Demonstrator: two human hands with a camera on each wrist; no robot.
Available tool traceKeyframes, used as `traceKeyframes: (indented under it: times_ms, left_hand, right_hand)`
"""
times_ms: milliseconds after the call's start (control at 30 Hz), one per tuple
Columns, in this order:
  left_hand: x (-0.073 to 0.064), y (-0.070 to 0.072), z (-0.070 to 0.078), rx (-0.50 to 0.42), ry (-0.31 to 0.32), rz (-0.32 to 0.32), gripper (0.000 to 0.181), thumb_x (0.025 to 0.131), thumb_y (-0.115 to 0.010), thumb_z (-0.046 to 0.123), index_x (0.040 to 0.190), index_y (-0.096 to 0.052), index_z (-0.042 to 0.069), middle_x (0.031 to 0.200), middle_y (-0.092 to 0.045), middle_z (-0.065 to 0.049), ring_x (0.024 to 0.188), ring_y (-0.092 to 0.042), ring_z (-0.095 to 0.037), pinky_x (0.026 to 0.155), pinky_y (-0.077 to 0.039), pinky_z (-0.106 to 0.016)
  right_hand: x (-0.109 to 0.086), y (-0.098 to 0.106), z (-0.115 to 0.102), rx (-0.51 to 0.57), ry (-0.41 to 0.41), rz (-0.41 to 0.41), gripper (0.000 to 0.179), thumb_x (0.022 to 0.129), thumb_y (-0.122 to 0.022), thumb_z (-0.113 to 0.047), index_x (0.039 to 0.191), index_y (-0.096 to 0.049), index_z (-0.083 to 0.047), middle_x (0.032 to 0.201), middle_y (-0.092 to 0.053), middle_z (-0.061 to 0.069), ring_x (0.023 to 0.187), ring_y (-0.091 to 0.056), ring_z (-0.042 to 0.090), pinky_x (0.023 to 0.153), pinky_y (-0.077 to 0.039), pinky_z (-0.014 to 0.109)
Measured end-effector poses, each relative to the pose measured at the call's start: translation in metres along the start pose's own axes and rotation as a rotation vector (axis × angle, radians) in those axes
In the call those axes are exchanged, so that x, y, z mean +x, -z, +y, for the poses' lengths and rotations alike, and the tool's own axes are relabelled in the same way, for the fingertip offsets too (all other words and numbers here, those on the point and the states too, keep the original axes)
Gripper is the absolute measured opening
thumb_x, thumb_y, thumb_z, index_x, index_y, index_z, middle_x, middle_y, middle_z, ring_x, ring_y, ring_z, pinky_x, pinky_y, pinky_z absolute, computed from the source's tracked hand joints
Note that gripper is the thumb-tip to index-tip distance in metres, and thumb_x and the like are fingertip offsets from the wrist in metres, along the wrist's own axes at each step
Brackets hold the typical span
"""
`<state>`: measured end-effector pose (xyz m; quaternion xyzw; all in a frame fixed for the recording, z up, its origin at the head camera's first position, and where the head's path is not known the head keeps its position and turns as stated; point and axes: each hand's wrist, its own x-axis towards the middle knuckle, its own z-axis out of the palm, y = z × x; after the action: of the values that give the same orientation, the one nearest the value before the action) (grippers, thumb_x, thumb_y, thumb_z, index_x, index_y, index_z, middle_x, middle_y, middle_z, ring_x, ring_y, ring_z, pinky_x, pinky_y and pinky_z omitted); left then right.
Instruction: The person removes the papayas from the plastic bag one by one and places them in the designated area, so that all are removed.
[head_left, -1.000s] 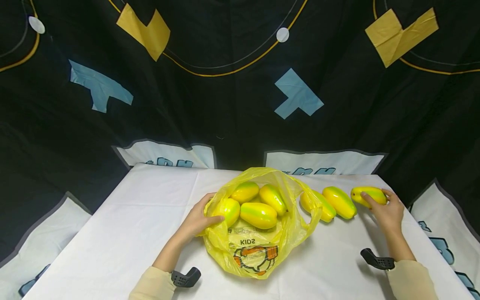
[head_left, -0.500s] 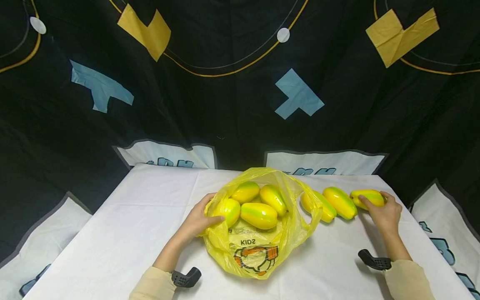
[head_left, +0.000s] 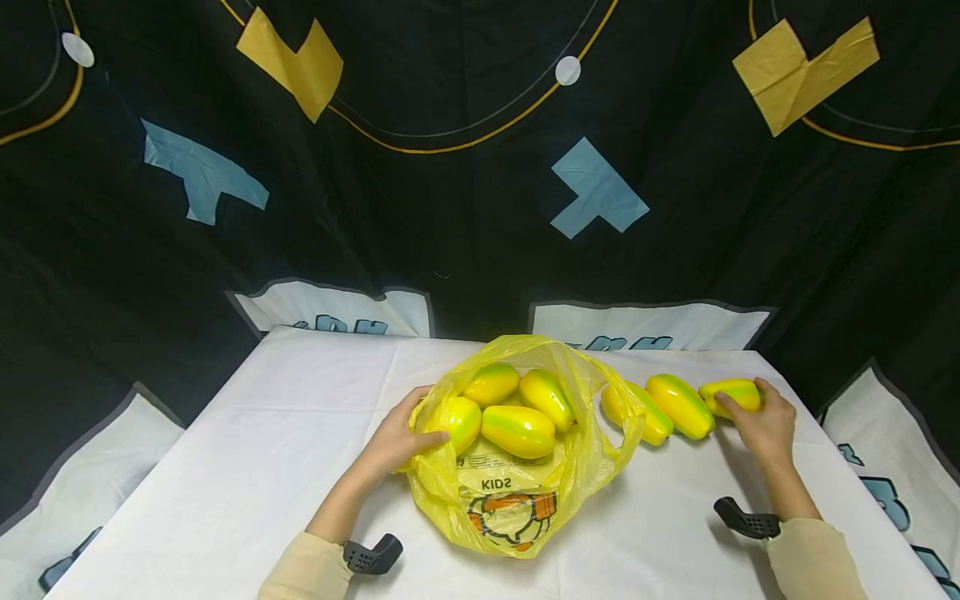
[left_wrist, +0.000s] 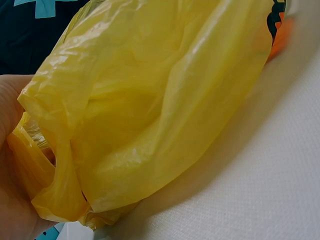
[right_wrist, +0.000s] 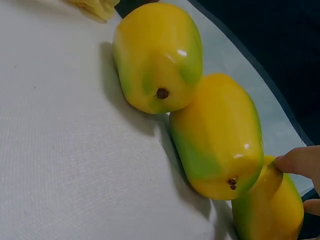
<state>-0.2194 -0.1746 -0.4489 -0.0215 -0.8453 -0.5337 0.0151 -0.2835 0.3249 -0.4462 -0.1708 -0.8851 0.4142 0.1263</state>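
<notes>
In the head view, a yellow plastic bag [head_left: 517, 492] with printing stands open on the table, several glossy yellow-green mangoes [head_left: 517, 431] inside it. My left hand [head_left: 397, 437] holds the left side of its mouth, thumb over the rim; bunched film [left_wrist: 55, 185] lies against the palm in the left wrist view. Right of the bag, two mangoes lie side by side, one partly behind the bag's handle and a middle mango [head_left: 680, 406]. My right hand [head_left: 768, 425] grips a third mango [head_left: 738, 392] by its right end, close beside the middle one; its fingers [right_wrist: 300, 162] are only partly visible in the right wrist view.
A white cloth covers the table [head_left: 247, 475]. Behind it hangs a black curtain [head_left: 450, 225] with yellow and blue shapes. Black devices sit on both wrists, such as the left wrist device [head_left: 372, 556].
My right hand has drawn its mango slightly left, closer to the middle mango. The left hand and the bag stay in place.
</notes>
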Motion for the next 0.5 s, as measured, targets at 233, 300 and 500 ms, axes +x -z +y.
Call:
traceKeyframes:
  times_ms: [233,300,500]
  left_hand:
    - [-0.0002,0.0002,0.0002,0.002,-0.006,0.0,0.067,0.075,-0.077,0.01,0.136,-0.051,0.019,0.133,-0.054,-0.005,0.11,-0.053,-0.027,0.095,-0.045,-0.048]
    - [-0.0003,0.0002,0.0004,0.002,-0.007,0.0,0.067,0.075,-0.077,0.01,0.136,-0.05,0.019,0.133,-0.055,-0.005,0.11,-0.053,-0.027,0.095,-0.045,-0.048]
    - [-0.0008,0.0006,0.0012,0.001,-0.003,-0.001,0.067,0.075,-0.077,0.01,0.136,-0.05,0.019,0.133,-0.055,-0.006,0.11,-0.053,-0.028,0.095,-0.045,-0.048]
  right_hand:
    - [-0.0009,0.0012,-0.0025,-0.033,-0.025,-0.042,0.075,0.095,-0.054,-0.033,0.149,-0.019,0.006,0.145,-0.015,0.039,0.133,-0.016,0.053,0.109,-0.017,0.063]
    - [-0.0013,0.0017,-0.0028,-0.036,-0.018,-0.04,0.075,0.095,-0.055,-0.033,0.149,-0.019,0.006,0.145,-0.016,0.038,0.133,-0.016,0.053,0.109,-0.017,0.063]
    - [-0.003,0.0036,-0.0055,-0.055,0.01,-0.022,0.074,0.095,-0.055,-0.032,0.149,-0.02,0.006,0.146,-0.017,0.037,0.134,-0.013,0.052,0.108,-0.016,0.064]
